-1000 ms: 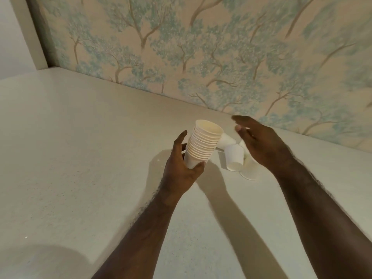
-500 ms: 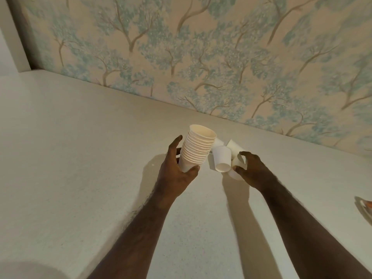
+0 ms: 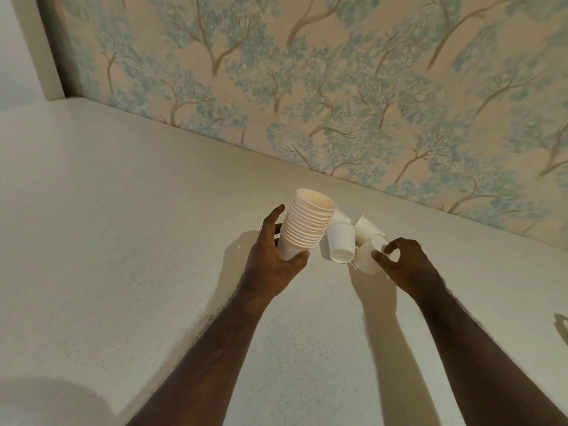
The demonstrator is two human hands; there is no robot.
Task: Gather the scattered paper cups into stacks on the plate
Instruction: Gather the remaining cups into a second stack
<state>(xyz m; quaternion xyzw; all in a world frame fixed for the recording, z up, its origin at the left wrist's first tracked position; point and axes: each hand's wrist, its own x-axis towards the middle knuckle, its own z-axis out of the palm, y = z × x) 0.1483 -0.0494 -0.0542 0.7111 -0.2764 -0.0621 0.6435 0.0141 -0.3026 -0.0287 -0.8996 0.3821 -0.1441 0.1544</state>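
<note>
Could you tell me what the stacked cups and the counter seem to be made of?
Stacked cups: probably thin paper, matte white with rolled rims nested closely. Counter: pale, faintly speckled, smooth; perhaps laminate or stone composite, hard to tell.

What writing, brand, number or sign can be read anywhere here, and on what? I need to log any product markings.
None can be read.
Stack of paper cups in the left hand: plain white, no print visible.
Loose cups by the right hand: plain, no print visible.
Wallpaper: tree pattern only, no text.
Countertop: no marks.

Speckled white counter (image 3: 129, 272), loose cups (image 3: 339, 242)
</note>
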